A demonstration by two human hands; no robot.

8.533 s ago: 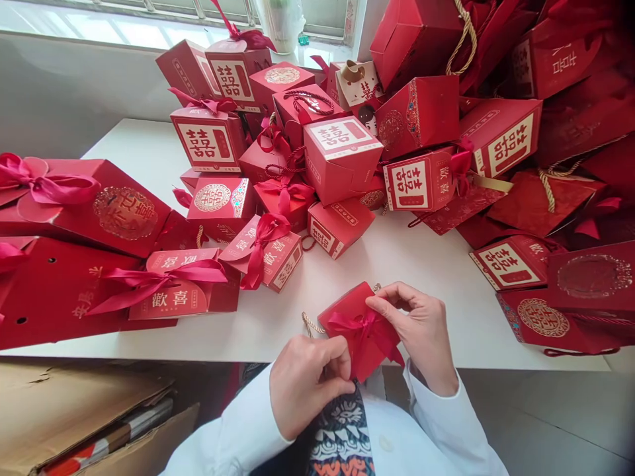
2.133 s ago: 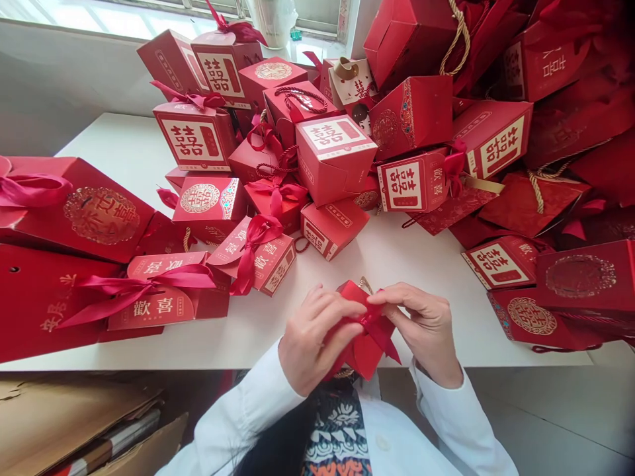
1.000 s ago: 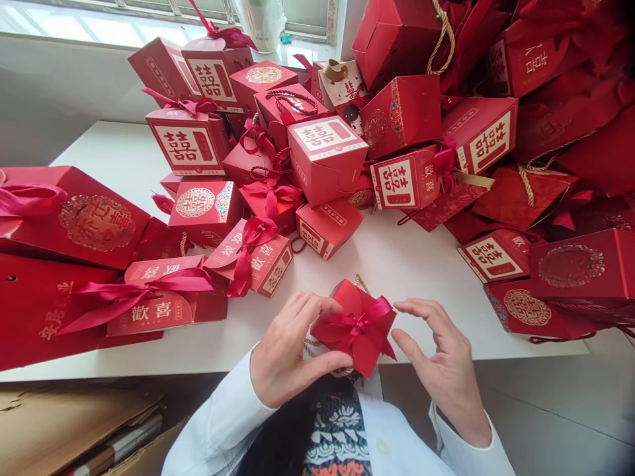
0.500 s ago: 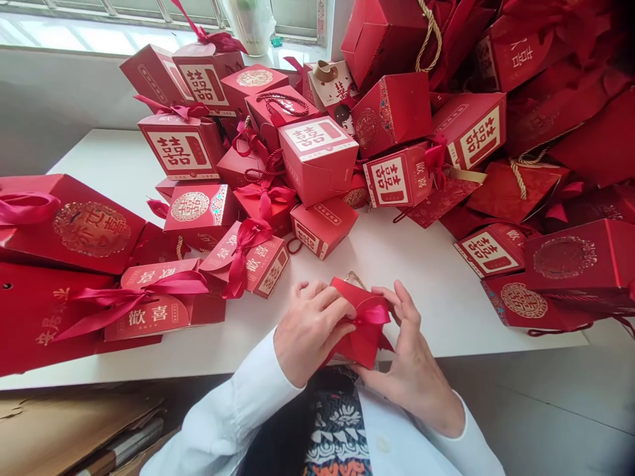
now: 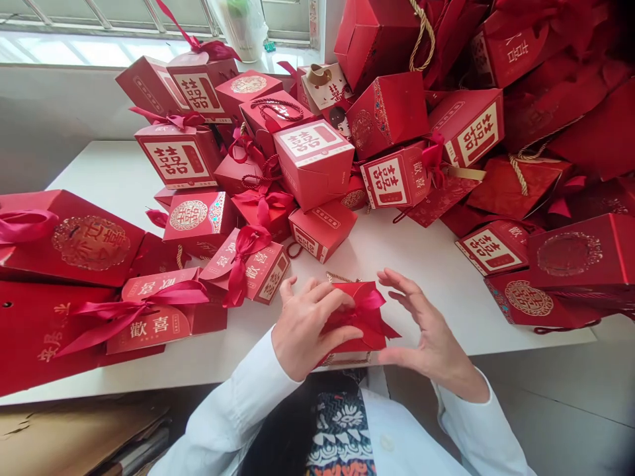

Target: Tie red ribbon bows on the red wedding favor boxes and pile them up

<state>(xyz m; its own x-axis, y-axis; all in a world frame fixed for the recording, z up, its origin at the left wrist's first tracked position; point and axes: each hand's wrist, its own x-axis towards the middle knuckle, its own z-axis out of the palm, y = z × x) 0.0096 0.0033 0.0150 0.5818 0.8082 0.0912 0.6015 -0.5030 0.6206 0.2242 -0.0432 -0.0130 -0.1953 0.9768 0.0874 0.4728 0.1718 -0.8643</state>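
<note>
A small red gift box (image 5: 370, 330) sits at the table's near edge, right in front of me. A magenta ribbon bow (image 5: 368, 303) is on its top, and gold twisted cord shows behind it and along its near side. From the left, my left hand (image 5: 310, 324) grips the box, its fingers bent over the top and the thumb along the near part. What the curled fingertips press on is partly hidden. Off the box's right side, my right hand (image 5: 434, 334) is open, thumb and fingers spread apart, holding nothing.
Red boxes and bags (image 5: 312, 158) are heaped across the back of the white table (image 5: 421, 264). More lie left, including a ribboned box (image 5: 163, 311), and right, where a stack (image 5: 560, 264) nears the edge. A wrapped pot (image 5: 243, 33) stands on the sill; cardboard (image 5: 74, 430) lies below.
My right hand has let go of the box and moved right, its fingers spreading. The box has turned slightly and lies flatter, with my left hand still on it.
</note>
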